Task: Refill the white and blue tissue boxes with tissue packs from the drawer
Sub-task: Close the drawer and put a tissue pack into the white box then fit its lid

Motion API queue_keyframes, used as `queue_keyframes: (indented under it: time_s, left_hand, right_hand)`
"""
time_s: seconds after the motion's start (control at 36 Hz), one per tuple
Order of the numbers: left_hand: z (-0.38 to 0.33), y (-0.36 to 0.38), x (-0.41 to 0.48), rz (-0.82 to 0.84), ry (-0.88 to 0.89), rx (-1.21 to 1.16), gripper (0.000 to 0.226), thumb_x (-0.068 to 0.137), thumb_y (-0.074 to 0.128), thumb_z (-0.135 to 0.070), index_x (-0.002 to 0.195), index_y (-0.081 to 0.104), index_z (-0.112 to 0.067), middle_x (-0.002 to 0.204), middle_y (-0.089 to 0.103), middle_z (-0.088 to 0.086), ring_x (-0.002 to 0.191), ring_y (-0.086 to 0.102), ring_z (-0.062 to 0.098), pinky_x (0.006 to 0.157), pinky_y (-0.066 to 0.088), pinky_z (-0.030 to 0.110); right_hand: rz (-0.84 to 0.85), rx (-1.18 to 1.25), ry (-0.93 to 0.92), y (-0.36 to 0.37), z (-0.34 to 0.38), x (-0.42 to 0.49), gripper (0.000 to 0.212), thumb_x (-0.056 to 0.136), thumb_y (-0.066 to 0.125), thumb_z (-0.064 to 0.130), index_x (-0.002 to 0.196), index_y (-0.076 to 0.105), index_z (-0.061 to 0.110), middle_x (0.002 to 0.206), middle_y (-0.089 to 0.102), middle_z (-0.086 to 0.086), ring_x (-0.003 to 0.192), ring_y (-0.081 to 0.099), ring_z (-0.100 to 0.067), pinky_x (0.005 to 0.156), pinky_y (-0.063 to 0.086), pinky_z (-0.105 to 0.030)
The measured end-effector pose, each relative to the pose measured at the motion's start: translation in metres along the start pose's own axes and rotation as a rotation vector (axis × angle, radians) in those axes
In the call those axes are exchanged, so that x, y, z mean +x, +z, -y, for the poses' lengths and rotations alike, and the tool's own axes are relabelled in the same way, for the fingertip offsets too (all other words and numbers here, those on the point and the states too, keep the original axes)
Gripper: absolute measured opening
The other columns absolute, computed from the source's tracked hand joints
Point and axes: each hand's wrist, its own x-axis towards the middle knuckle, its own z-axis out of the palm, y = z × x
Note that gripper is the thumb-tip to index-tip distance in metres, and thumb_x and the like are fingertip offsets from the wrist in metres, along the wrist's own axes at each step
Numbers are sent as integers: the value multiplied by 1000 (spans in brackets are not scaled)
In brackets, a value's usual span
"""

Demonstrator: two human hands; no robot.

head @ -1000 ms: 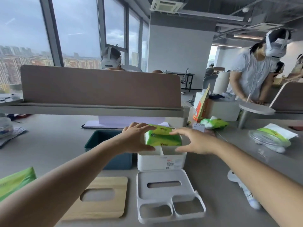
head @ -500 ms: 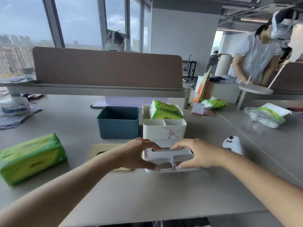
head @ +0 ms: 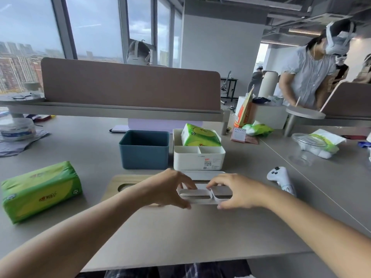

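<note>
Your left hand (head: 170, 189) and right hand (head: 236, 192) each pinch an end of the white lid (head: 202, 194), low over the tabletop (head: 180, 237) just near of the white box (head: 198, 161). A green tissue pack (head: 198, 136) already sits tilted in that box. Closing it looks like your next move: push the pack flat and seat the lid level, then fill the empty blue box (head: 144, 151) from the second pack (head: 40, 189) at left.

Matt white plastic lid (head: 204, 194) beside pale wooden lid (head: 128, 182), glossy green-wrapped tissue pack (head: 40, 190), on smooth grey counter (head: 180, 233)
</note>
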Motion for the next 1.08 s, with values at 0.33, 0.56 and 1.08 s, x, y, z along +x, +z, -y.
queue_keyframes:
  time_s: [0.33,0.56,1.08]
  left_hand:
    - [-5,-25,16,-52,9,-179,45,67,85,-36,109,71,-30,103,70,-15,92,63,5,75,51,14]
    - [3,-41,19,-398,79,-536,83,53,81,-63,128,53,-40,125,57,-21,117,52,-3,96,50,25]
    - [-13,-34,59,-332,-2,-941,92,70,83,-43,143,29,-37,134,60,-3,115,63,15,102,48,38]
  right_hand:
    - [-99,270,-1,-8,11,12,48,70,85,36,115,66,34,113,66,16,107,58,0,97,45,-20]
    - [-217,680,-37,-45,1,9,44,63,86,32,104,70,29,97,70,5,90,63,-13,83,50,-27]
    - [-385,1605,-410,-91,13,37,58,81,61,-9,134,48,12,139,54,-19,128,53,-35,102,46,-53]
